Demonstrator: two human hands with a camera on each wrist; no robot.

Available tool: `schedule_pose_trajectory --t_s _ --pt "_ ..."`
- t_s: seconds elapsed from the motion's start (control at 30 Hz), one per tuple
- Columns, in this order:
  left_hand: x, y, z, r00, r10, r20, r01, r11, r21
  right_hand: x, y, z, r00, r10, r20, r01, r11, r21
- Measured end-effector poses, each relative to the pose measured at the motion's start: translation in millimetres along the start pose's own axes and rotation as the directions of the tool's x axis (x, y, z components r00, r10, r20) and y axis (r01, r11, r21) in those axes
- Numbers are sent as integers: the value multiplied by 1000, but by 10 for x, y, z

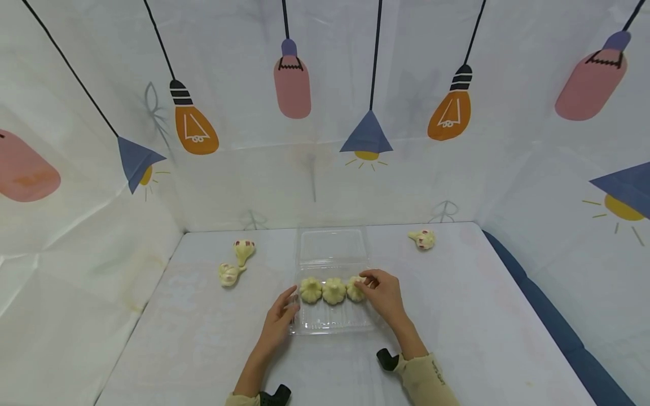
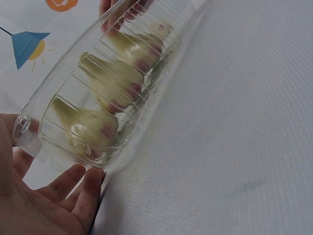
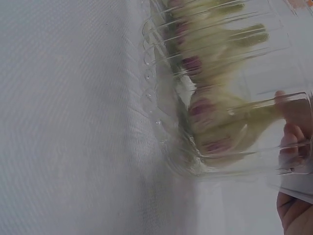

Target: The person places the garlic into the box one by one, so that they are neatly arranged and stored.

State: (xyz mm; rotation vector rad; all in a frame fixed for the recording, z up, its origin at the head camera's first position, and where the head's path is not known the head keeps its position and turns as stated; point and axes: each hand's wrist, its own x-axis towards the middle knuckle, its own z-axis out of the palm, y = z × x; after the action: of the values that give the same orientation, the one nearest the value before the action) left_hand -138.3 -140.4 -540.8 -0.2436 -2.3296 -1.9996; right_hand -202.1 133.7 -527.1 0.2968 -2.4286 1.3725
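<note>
A clear plastic clamshell box (image 1: pixel 325 322) lies open on the table with its lid raised behind. Three garlic bulbs stand in a row inside it: a left bulb (image 1: pixel 311 290), a middle bulb (image 1: pixel 334 291) and a right bulb (image 1: pixel 354 288). My right hand (image 1: pixel 383 293) reaches over the box's right side and pinches the right bulb's stem (image 3: pixel 266 115) between thumb and fingers. At the box's left side my left hand (image 1: pixel 278 322) rests with loosely spread fingers (image 2: pixel 88 196) against its wall. Purple patches mark the bulbs' lower parts in both wrist views.
Two more garlic bulbs, an upper one (image 1: pixel 244 251) and a lower one (image 1: pixel 229 274), lie at the back left of the white table (image 1: pixel 203 349). Another bulb (image 1: pixel 423 239) lies at the back right. A lamp-printed cloth (image 1: pixel 325 186) stands behind.
</note>
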Motion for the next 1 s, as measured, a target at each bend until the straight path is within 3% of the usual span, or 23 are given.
schedule_pose_trajectory --t_s 0.23,0.6,0.73,1.0 --pt "19 -212 7 1000 -23 -17 24 1000 3 -13 -20 -24 1000 -16 5 16 1000 8" --pt "32 -243 3 1000 3 -18 -3 1000 -8 -47 -77 -76 999 -51 14 51 997 -50" --pt "25 -175 -6 1000 -6 -7 6 1000 -9 -72 -91 -105 998 -60 11 60 997 -54" --pt "-31 169 -14 999 -43 19 44 999 -11 -123 -13 -144 997 -81 -13 80 994 -75"
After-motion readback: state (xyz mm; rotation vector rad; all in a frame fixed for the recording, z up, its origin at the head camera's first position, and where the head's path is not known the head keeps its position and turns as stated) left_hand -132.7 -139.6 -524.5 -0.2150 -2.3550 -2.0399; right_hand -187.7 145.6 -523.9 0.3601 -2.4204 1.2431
